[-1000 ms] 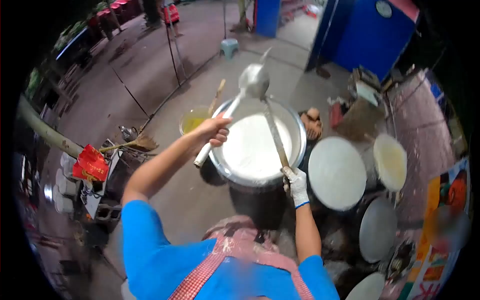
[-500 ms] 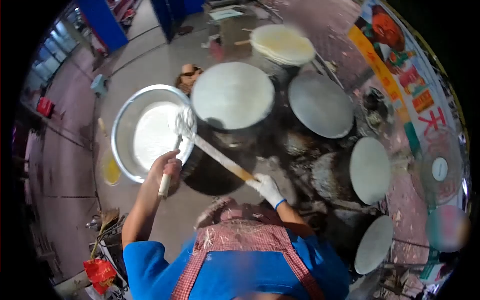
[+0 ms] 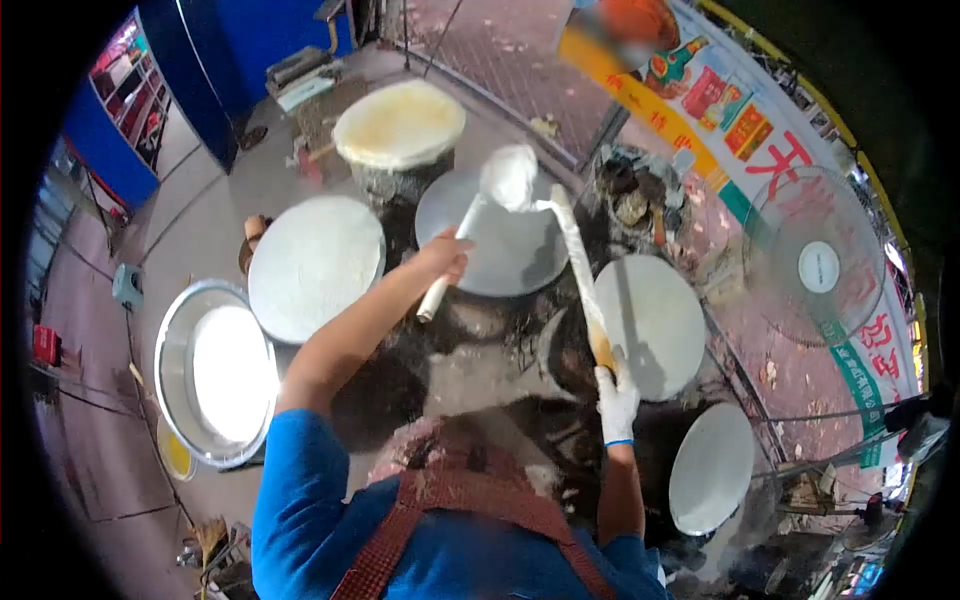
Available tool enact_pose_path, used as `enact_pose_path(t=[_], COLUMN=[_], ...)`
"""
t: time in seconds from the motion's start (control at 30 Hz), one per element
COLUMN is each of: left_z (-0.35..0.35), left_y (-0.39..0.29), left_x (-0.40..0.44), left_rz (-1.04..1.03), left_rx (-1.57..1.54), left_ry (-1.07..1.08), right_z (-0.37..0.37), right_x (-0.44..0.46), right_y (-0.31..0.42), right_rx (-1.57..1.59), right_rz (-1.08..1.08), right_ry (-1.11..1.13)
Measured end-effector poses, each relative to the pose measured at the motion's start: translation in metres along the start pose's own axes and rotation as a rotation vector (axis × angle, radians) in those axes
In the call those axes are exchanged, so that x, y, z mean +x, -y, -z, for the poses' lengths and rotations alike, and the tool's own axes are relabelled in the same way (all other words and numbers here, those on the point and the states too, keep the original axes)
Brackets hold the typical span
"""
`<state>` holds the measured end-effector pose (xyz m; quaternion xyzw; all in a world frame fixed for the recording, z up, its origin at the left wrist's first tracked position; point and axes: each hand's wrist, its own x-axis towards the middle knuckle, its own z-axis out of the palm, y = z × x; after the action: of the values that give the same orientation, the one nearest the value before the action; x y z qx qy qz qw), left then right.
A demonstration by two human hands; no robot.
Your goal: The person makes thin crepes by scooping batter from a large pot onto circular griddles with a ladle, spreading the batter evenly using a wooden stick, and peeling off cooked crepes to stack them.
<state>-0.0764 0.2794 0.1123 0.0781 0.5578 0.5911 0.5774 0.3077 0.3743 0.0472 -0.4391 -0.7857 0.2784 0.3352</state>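
Observation:
My left hand [image 3: 443, 256] is bare and wrapped round the handle of a ladle [image 3: 509, 178], whose bowl is heaped with white batter. The ladle hangs over a bare grey round griddle [image 3: 490, 250]. In a white glove, my right hand [image 3: 617, 398] grips the wooden end of a long batter-coated spreader stick [image 3: 578, 255]. Its far tip is close to the ladle, with a strand of batter between them. Left of this griddle, another griddle [image 3: 315, 265] carries a white layer. A metal basin [image 3: 172, 350] of white batter [image 3: 233, 375] stands at the far left.
More pale-topped griddles stand to the right [image 3: 650, 325] and lower right [image 3: 712, 470]. At the back is a stack of thin flatbreads [image 3: 400, 120] on a stand. A fan [image 3: 820, 266] and a printed banner [image 3: 690, 85] line the right side. A yellow-filled bowl [image 3: 177, 450] sits beside the basin.
Both hands have moved right with the ladle and spreader stick, from the basin to the bare griddle. The ladle is lifted out with batter, and the view has turned right.

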Motion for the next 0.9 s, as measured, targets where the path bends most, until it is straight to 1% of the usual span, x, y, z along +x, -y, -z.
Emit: enact_pose_path(t=[0.03, 0.07, 0.1, 0.17, 0.2, 0.23, 0.27, 0.3, 0.33, 0.37, 0.4, 0.43, 0.5, 0.57, 0.6, 0.63, 0.7, 0.73, 0.77, 0.8, 0.83, 0.87, 0.9], left_z=[-0.008, -0.019, -0.024, 0.0, 0.012, 0.028, 0.038, 0.036, 0.031, 0.03, 0.034, 0.033, 0.027, 0.021, 0.025, 0.038, 0.067, 0.077, 0.09, 0.113, 0.133, 0.132, 0.131], left_y=[-0.006, -0.008, -0.004, 0.018, 0.034, 0.047, 0.052, 0.039, 0.021, 0.009, 0.009, 0.006, -0.004, -0.032, -0.048, -0.054, -0.054, -0.049, -0.04, -0.018, 0.01, 0.016, 0.014], left_x=[0.027, 0.042, 0.071, 0.159, 0.184, 0.202, 0.213, 0.204, 0.177, 0.162, 0.164, 0.168, 0.168, 0.153, 0.15, 0.149, 0.141, 0.124, 0.103, 0.097, 0.086, 0.051, 0.02], left_rz=[-0.036, -0.095, -0.082, -0.13, -0.341, -0.566, -0.788, -0.692, -0.585, -0.474, -0.462, -0.455, -0.432, -0.503, -0.547, -0.73, -1.073, -0.987, -0.899, -0.789, -0.664, -0.378, -0.109], left_rx=[0.105, 0.131, 0.164, 0.22, 0.532, 0.837, 1.137, 1.227, 1.313, 1.398, 1.43, 1.396, 1.347, 1.176, 1.1, 0.991, 0.714, 0.765, 0.813, 0.81, 0.811, 0.78, 0.751], left_ry=[-0.036, -0.058, -0.094, -0.014, -0.206, -0.405, -0.613, -0.595, -0.577, -0.555, -0.535, -0.514, -0.471, -0.476, -0.478, -0.462, -0.399, -0.371, -0.346, -0.321, -0.298, -0.306, -0.308], right_z=[-0.015, -0.029, -0.045, -0.088, -0.112, -0.118, -0.116, -0.113, -0.106, -0.117, -0.129, -0.155, -0.189, -0.182, -0.171, -0.174, -0.206, -0.238, -0.272, -0.273, -0.253, -0.219, -0.193], right_x=[0.021, 0.035, 0.047, 0.073, 0.079, 0.082, 0.084, 0.087, 0.089, 0.088, 0.087, 0.092, 0.103, 0.116, 0.119, 0.118, 0.12, 0.124, 0.131, 0.147, 0.157, 0.164, 0.164], right_y=[0.009, 0.018, 0.027, 0.041, 0.011, 0.001, -0.008, -0.015, -0.014, -0.007, 0.0, 0.001, 0.004, 0.015, 0.024, 0.014, 0.013, 0.011, 0.012, 0.027, 0.049, 0.08, 0.087], right_rx=[-0.084, -0.179, -0.275, -0.532, -0.603, -0.517, -0.275, -0.032, 0.142, 0.354, 0.568, 0.713, 0.296, -0.53, -0.424, -0.188, 0.476, 0.649, 0.661, 0.316, 0.03, -0.171, -0.261], right_rz=[0.309, 0.243, 0.171, -0.045, -0.011, -0.006, -0.011, -0.013, -0.131, -0.222, -0.304, -0.247, -0.209, -0.218, -0.204, -0.228, -0.369, -0.598, -0.535, -0.169, -0.243, -0.301, -0.351], right_ry=[-0.123, -0.014, 0.097, 0.279, 0.293, 0.319, 0.239, 0.16, 0.154, 0.099, 0.026, -0.092, 0.14, 0.213, 0.198, 0.085, -0.023, 0.004, 0.007, 0.06, 0.207, 0.238, 0.284])
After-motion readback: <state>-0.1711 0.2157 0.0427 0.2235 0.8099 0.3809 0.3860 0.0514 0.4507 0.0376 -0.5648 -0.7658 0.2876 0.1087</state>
